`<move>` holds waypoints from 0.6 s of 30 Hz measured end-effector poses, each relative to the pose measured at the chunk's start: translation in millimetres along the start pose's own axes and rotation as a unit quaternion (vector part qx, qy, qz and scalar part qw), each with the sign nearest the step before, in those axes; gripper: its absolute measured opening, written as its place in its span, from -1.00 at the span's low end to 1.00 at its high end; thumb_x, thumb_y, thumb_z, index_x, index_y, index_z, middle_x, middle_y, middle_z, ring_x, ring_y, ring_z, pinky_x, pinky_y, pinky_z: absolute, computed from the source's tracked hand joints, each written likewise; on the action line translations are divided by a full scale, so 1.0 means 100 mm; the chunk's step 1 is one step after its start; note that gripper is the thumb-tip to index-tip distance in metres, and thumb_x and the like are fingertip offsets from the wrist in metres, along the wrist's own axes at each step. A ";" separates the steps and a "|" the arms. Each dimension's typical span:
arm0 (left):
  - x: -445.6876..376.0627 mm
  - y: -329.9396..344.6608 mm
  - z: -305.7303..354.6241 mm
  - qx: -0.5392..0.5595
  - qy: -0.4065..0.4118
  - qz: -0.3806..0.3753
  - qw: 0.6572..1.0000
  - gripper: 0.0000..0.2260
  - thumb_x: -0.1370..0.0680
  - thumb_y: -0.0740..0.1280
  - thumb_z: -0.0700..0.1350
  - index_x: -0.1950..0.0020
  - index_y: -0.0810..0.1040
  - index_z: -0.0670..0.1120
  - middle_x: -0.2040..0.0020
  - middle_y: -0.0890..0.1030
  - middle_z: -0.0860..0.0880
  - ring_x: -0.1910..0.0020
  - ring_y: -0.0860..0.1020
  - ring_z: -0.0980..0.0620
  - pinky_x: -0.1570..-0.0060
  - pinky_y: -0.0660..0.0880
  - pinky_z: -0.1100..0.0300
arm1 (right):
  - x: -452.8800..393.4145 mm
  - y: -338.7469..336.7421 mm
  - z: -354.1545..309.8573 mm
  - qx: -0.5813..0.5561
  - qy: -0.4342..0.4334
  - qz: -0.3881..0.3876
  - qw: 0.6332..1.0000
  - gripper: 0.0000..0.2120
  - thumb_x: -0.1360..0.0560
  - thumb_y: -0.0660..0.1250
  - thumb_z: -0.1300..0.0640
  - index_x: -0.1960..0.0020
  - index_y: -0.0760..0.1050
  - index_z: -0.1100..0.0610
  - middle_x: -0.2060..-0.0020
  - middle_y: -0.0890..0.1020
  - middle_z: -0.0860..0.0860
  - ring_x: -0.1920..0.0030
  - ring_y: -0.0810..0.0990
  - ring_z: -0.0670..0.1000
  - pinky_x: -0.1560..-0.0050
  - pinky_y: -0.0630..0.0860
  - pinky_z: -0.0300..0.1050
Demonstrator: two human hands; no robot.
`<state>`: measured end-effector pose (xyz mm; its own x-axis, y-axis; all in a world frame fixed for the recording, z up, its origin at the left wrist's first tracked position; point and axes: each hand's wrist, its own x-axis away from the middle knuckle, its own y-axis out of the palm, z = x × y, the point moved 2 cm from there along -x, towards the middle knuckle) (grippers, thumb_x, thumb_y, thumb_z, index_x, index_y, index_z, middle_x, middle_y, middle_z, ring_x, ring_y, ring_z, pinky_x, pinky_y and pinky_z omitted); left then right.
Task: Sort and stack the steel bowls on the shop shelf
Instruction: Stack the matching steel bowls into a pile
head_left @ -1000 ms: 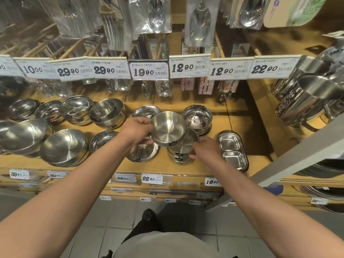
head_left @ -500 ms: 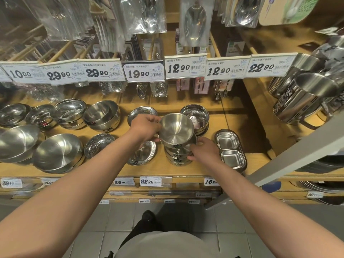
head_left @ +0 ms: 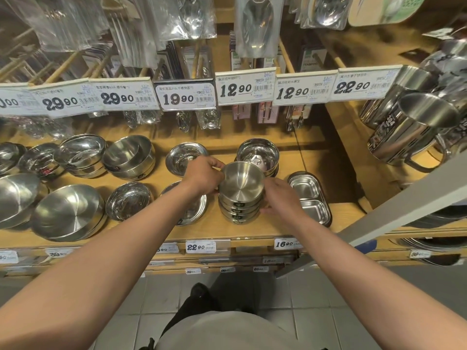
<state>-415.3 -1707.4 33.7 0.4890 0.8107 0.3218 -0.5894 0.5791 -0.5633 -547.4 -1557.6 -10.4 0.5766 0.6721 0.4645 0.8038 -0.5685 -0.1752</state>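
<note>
Hands (head_left: 202, 176) flank stack (head_left: 240, 198); divided tray (head_left: 309, 198) beside.

pale grey tiled floor (head_left: 156, 322), light wooden shop shelving (head_left: 252, 231), white price tags (head_left: 245, 87) along edges

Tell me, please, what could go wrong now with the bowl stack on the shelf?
1. The stack stands several bowls high near the shelf front edge; a push from either hand could tip it to the floor.
2. The top bowl may not be fully nested, so it could slip when the left hand and right hand let go.
3. The divided tray lies close beside the right hand and may get knocked.
</note>
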 end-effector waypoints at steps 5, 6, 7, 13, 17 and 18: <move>-0.05 0.01 -0.04 -0.039 0.048 0.006 0.998 -0.80 -0.59 0.33 -0.27 -0.10 0.72 -0.11 0.15 0.71 -0.14 0.24 0.71 -0.12 0.36 0.66 0.14 | 0.00 0.02 -0.03 0.087 -0.062 0.021 0.994 -0.81 -0.52 0.35 -0.06 -0.13 0.54 -0.14 0.05 0.66 -0.11 0.10 0.69 -0.03 0.00 0.69 0.05; -0.06 0.00 -0.05 -0.045 0.053 0.008 0.998 -0.79 -0.59 0.32 -0.27 -0.10 0.72 -0.09 0.17 0.72 -0.12 0.24 0.71 -0.12 0.33 0.67 0.12 | 0.00 0.03 -0.04 0.089 -0.067 0.021 0.994 -0.83 -0.52 0.36 -0.05 -0.11 0.55 -0.14 0.04 0.66 -0.09 0.04 0.68 0.00 -0.05 0.67 0.08; -0.06 0.00 -0.06 -0.046 0.054 0.010 0.997 -0.79 -0.59 0.32 -0.25 -0.11 0.72 -0.08 0.19 0.71 -0.09 0.24 0.71 -0.11 0.30 0.68 0.10 | 0.00 0.03 -0.04 0.090 -0.072 0.021 0.993 -0.82 -0.52 0.36 -0.04 -0.12 0.56 -0.13 0.03 0.66 -0.08 0.00 0.67 0.01 -0.07 0.66 0.08; -0.06 -0.01 -0.18 -0.026 -0.017 -0.031 0.999 -0.66 -0.54 0.41 0.01 -0.27 0.59 -0.07 -0.02 0.68 -0.10 0.03 0.69 -0.10 -0.06 0.66 -0.05 | 0.02 0.02 -0.09 0.151 -0.135 0.045 0.978 -0.87 -0.53 0.33 0.07 -0.02 0.63 -0.02 0.34 0.60 -0.05 0.30 0.59 -0.03 0.31 0.45 -0.17; 0.00 0.06 -0.23 0.036 -0.040 -0.062 0.997 -0.87 -0.56 0.41 -0.18 -0.10 0.59 -0.13 -0.01 0.66 -0.15 0.16 0.69 -0.02 0.18 0.69 0.12 | 0.01 0.02 -0.10 0.175 -0.155 0.039 0.972 -0.90 -0.53 0.32 0.11 0.05 0.63 0.02 0.32 0.53 0.02 0.35 0.51 -0.01 0.36 0.38 -0.17; 0.01 0.07 -0.24 0.045 -0.041 -0.060 0.996 -0.91 -0.57 0.40 -0.20 -0.06 0.59 -0.13 0.01 0.67 -0.16 0.18 0.69 -0.01 0.18 0.69 0.13 | 0.01 0.01 -0.11 0.177 -0.155 0.035 0.971 -0.89 -0.53 0.32 0.11 0.04 0.63 0.01 0.28 0.56 0.04 0.31 0.54 0.01 0.35 0.40 -0.18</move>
<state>-403.8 -1704.8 11.1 0.5075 0.7372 0.4462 -0.5864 0.6748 -0.4480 -547.2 -1562.5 -0.4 0.6043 0.7793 0.1657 0.7289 -0.4567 -0.5101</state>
